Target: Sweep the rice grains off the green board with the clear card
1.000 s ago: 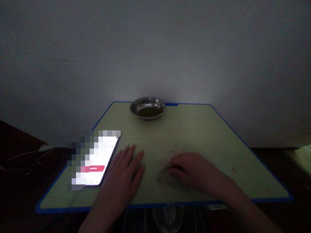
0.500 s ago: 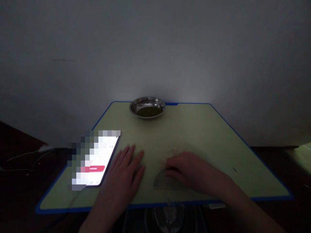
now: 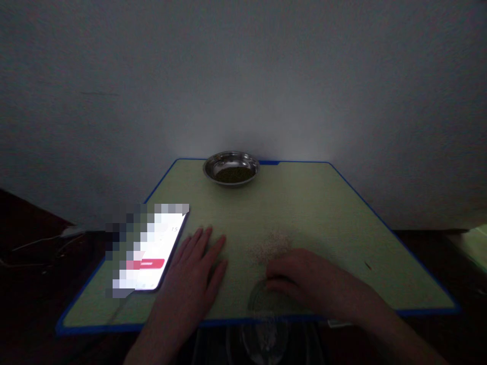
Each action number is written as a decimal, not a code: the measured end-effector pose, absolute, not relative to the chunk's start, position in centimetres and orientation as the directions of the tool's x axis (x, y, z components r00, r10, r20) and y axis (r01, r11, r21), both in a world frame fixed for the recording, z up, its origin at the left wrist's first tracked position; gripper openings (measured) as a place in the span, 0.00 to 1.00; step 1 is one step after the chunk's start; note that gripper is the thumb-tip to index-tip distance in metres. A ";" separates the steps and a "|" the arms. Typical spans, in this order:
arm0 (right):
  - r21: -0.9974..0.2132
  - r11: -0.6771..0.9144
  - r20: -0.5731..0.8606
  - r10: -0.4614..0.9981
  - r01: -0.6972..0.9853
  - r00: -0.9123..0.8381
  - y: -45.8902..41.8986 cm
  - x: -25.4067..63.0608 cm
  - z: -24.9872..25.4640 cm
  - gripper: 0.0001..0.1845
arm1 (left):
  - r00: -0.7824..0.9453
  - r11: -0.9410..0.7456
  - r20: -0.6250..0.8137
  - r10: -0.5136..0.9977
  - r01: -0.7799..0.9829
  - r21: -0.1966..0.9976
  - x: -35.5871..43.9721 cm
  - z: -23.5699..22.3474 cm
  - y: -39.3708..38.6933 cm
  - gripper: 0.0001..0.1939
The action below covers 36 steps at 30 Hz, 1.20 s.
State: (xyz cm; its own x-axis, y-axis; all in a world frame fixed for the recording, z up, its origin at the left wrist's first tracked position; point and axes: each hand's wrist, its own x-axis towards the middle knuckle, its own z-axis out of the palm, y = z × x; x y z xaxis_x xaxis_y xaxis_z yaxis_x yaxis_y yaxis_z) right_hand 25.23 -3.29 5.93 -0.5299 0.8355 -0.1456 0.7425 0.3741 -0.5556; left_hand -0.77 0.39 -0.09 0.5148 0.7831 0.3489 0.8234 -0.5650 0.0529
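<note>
My left hand lies flat on the tabletop, fingers spread, just right of a lit phone. My right hand is closed on the edge of a clear protractor, which lies on the table close to its front edge. Beyond the fingers of that hand is a loose patch of small pale grains. Below the front edge, a round clear container with some pale stuff inside shows dimly. Blurred pale specks sit at the edge above it.
A steel bowl holding small green grains stands at the back of the blue-edged table, near the wall. A small dark sliver lies on the right. White cables run at the far left.
My right hand has drawn the protractor toward the table's front edge, leaving more of the grain patch in sight. My left hand has stayed in place.
</note>
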 end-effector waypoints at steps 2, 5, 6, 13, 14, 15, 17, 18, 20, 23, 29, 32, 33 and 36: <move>-0.539 0.376 -0.138 0.843 0.754 -0.519 -3.6 25.3 6.0 0.09 | 0.514 -0.566 0.345 0.785 0.822 0.063 -0.8 -0.1 0.4 0.24; -0.539 0.370 -0.136 0.848 0.757 -0.512 -3.8 25.4 6.1 0.09 | 0.511 -0.565 0.342 0.788 0.822 0.074 -0.8 0.0 0.4 0.24; -0.549 0.362 -0.148 0.845 0.754 -0.513 -3.8 25.5 6.1 0.10 | 0.509 -0.562 0.342 0.790 0.824 0.074 -0.8 0.0 0.3 0.24; -0.578 0.344 -0.166 0.838 0.740 -0.519 -3.7 26.2 6.2 0.11 | 0.514 -0.563 0.362 0.778 0.826 0.035 -0.8 -0.1 0.3 0.24; -0.577 0.344 -0.161 0.841 0.741 -0.516 -3.6 26.2 6.2 0.11 | 0.516 -0.564 0.366 0.775 0.825 0.030 -0.8 -0.1 0.3 0.23; -0.575 0.347 -0.150 0.846 0.741 -0.512 -3.6 26.2 6.2 0.11 | 0.516 -0.564 0.371 0.772 0.826 0.026 -0.8 -0.1 0.3 0.23; -0.563 0.361 -0.128 0.850 0.743 -0.510 -3.4 25.9 6.2 0.10 | 0.516 -0.564 0.382 0.767 0.826 0.017 -0.8 -0.2 0.4 0.23; -0.550 0.370 -0.120 0.852 0.749 -0.510 -3.3 25.6 6.1 0.10 | 0.518 -0.566 0.387 0.763 0.824 0.013 -0.8 -0.2 0.4 0.23; -0.519 0.392 -0.108 0.852 0.760 -0.512 -3.2 25.1 6.0 0.10 | 0.524 -0.573 0.397 0.754 0.820 0.007 -0.8 -0.3 0.4 0.24; -0.510 0.413 -0.104 0.842 0.755 -0.530 -3.2 24.4 5.8 0.10 | 0.530 -0.580 0.405 0.745 0.815 0.001 -0.7 -0.2 0.4 0.24; -0.538 0.389 -0.124 0.841 0.747 -0.527 -4.0 24.5 5.9 0.09 | 0.528 -0.580 0.400 0.749 0.815 0.010 -0.7 -0.1 0.4 0.25; -0.527 0.383 -0.143 0.840 0.759 -0.523 -4.5 24.8 6.2 0.10 | 0.519 -0.572 0.388 0.762 0.819 0.029 -0.7 -0.3 0.4 0.24; -0.529 0.381 -0.150 0.838 0.758 -0.525 -4.6 25.0 6.3 0.10 | 0.512 -0.568 0.387 0.766 0.822 0.036 -0.7 -0.3 0.4 0.24; -0.553 0.345 -0.145 0.856 0.758 -0.496 -4.2 26.0 7.0 0.10 | 0.503 -0.562 0.389 0.772 0.826 0.048 -0.7 -0.4 0.3 0.24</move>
